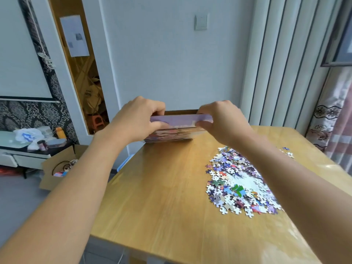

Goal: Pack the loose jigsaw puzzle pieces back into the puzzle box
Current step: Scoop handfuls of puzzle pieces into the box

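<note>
- head view: puzzle box (pixel 172 137) at the far edge of the surface (pixel 162 187), printed side wall toward the camera; it sits well apart from the loose pieces, presumably to leave room for opening it.
- lid (pixel 181 120), pale purple, raised above the box base and roughly level, which suggests it is being lifted off so the base can take the pieces.
- left hand (pixel 137 121) grips the lid's left end, fingers curled over the top edge and thumb beneath, a pinch that steadies that end.
- right hand (pixel 222 121) grips the lid's right end likewise, thumb under and fingers over; holding both ends likely keeps the lid from tilting.
- puzzle pieces (pixel 240 181) lie in a loose heap on the right half of the surface, under the right forearm; none visible in the box yet.
- a few stray pieces (pixel 287 151) lie near the right edge, apart from the heap.
</note>
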### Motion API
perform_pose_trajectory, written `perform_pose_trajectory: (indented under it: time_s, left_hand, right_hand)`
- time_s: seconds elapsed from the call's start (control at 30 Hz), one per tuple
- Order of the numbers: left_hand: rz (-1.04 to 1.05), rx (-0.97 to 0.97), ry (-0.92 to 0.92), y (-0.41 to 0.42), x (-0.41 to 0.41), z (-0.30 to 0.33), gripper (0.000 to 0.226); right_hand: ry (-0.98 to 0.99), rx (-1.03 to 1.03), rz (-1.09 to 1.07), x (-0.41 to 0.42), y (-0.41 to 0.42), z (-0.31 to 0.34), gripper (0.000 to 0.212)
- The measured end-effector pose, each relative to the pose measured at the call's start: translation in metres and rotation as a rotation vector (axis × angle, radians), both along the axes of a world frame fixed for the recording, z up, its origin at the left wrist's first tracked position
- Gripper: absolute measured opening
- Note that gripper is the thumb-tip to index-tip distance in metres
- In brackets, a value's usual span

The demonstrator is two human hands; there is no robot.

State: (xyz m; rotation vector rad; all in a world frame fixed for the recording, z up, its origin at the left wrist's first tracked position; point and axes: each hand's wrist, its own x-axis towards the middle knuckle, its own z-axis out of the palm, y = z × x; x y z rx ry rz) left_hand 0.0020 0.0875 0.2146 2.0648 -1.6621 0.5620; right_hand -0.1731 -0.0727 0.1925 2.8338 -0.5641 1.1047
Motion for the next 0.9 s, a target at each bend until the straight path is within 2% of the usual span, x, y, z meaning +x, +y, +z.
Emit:
perform_pose_trajectory:
  time_s: [0.13,0.27,0.4,0.53,0.63,0.67,0.73,0.77,0.83,0.9]
  left_hand:
    - [0.010,-0.107,0.013,-0.001,0.005,0.000,0.027]
    - [-0.017,0.014,0.071,0.003,0.004,-0.002,0.032]
    - [0.018,0.314,0.093,0.008,0.002,-0.022,0.029]
    - [0.040,0.599,0.091,0.005,-0.003,-0.064,0.020]
    - [0.060,0.706,0.094,0.002,-0.008,-0.090,0.020]
    - [0.064,0.730,0.099,0.002,-0.010,-0.096,0.021]
    - [0.084,0.805,0.109,0.001,-0.012,-0.106,0.022]
    - [0.095,0.857,0.118,0.000,-0.013,-0.110,0.022]
    - [0.122,0.920,0.135,0.000,-0.014,-0.115,0.023]
    - [0.103,0.900,0.152,-0.003,-0.020,-0.110,0.029]
  right_hand:
    - [-0.155,0.018,0.071,-0.003,-0.006,0.000,0.006]
    - [-0.108,0.017,0.118,-0.005,-0.005,-0.007,0.006]
    - [0.155,-0.011,0.173,-0.008,0.005,-0.030,0.016]
    - [0.421,0.023,0.220,-0.008,0.023,-0.064,0.006]
    - [0.551,0.086,0.250,-0.009,0.029,-0.086,0.005]
    - [0.577,0.168,0.273,-0.011,0.029,-0.091,0.005]
    - [0.524,0.426,0.336,-0.018,0.025,-0.094,0.007]
    - [0.431,0.521,0.338,-0.023,0.018,-0.095,0.009]
    - [0.270,0.552,0.259,-0.036,-0.001,-0.095,0.015]
    - [0.329,0.504,0.119,-0.051,-0.025,-0.098,0.043]
